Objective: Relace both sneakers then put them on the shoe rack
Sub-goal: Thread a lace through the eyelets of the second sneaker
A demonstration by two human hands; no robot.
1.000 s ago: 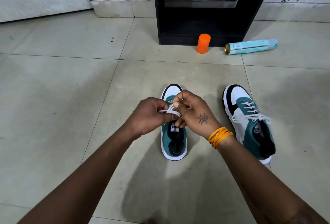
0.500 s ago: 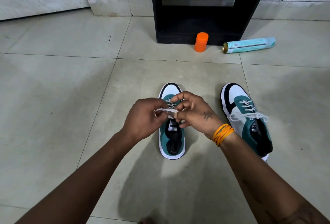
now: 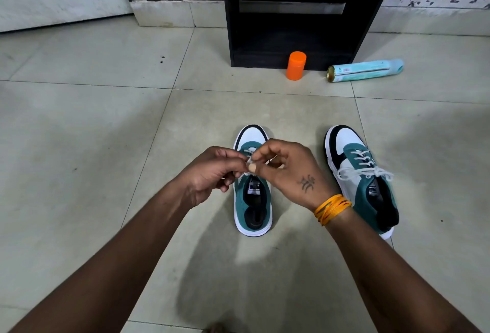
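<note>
Seen from a head-worn camera above a pale tiled floor (image 3: 79, 173): at the far wall, a black shoe rack (image 3: 291, 14) with dark shelves, no shoes on the shelves in view; nearer, two teal, white and black sneakers side by side on the tiles, toes toward the rack and slightly apart from each other; on the right, the second sneaker (image 3: 363, 184), lying free of both hands, white lace crossed up its front and tied in a bow; in the centre, the first sneaker (image 3: 253, 208), flat on its sole, partly hidden by both hands held above its tongue; left hand (image 3: 212, 173), fingers curled, thumb and forefinger pinched on the white lace (image 3: 249, 152) just over the eyelets; right hand (image 3: 291, 170), tattoo on its back and orange thread band (image 3: 332, 209) at the wrist, fingers curled, thumb and fingertips pinched on the same lace, touching the left hand's fingertips; exact run of the lace between the fingers too blurred to tell; lying on its side right of the rack's foot, a light blue spray can (image 3: 366, 70), metal end toward the centre; standing upright in front of the rack's base, just left of the can, a small orange cap (image 3: 296, 65)
</note>
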